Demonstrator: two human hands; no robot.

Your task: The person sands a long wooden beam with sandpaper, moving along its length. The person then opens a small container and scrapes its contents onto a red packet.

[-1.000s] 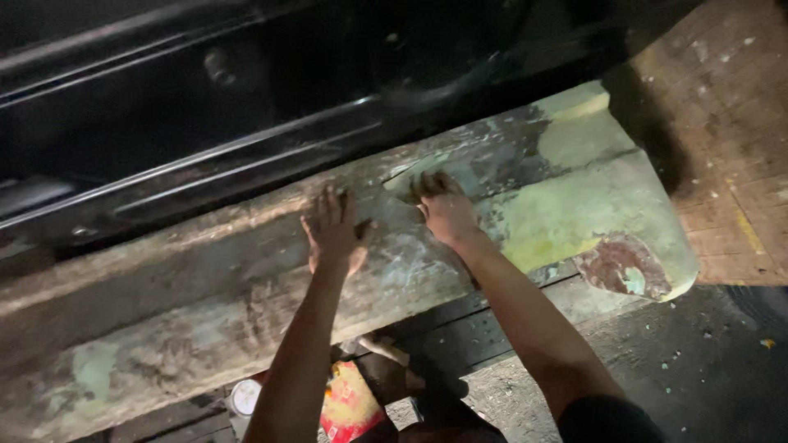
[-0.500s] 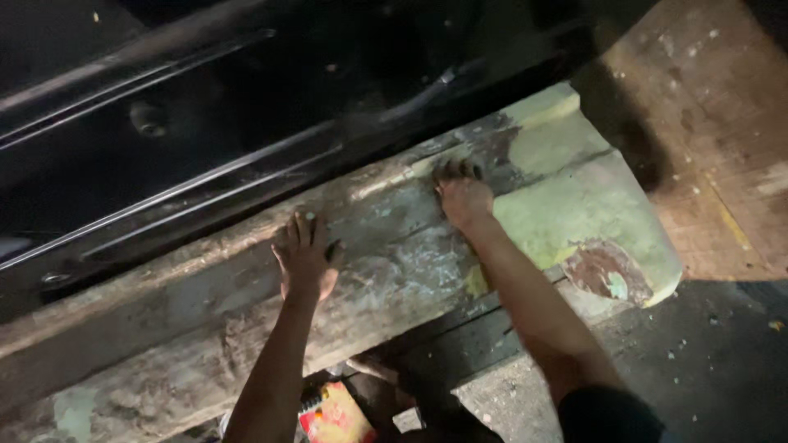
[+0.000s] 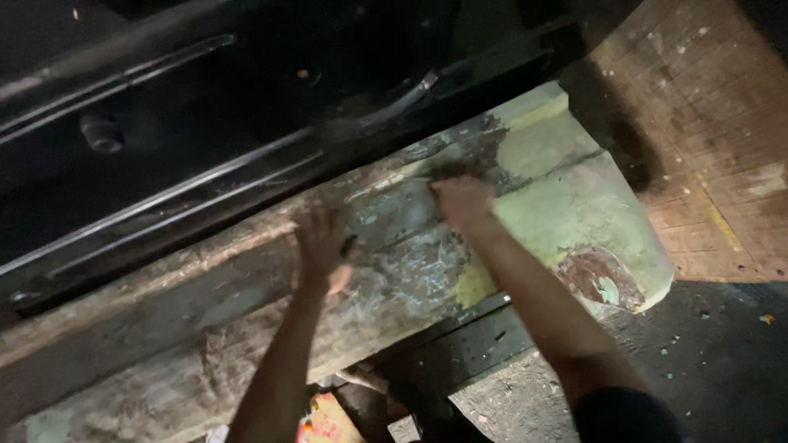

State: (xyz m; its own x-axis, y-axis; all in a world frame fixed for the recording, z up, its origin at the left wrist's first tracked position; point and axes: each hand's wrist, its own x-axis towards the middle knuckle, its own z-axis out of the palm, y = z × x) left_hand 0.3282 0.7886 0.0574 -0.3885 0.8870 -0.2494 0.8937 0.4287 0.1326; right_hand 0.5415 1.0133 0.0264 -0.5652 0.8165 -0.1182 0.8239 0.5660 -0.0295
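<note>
Both my forearms bare, no gloves on left hand (image 3: 322,246) or right hand (image 3: 465,202); dark short sleeve (image 3: 625,415) on right arm.

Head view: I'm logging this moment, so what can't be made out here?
- Left hand: motion-blurred, so its grip or any tool is unclear.
- Right hand: fingertips lost in dark shadow.
- Worn green panel: left end cut by the frame edge.
- Colourful item: cut by the bottom edge, hidden behind the arm.

The left hand (image 3: 322,250) is motion-blurred, its fingers indistinct. The long worn green-painted panel (image 3: 566,205) runs off the left edge. The orange packet (image 3: 327,422) is cut off below.
</note>
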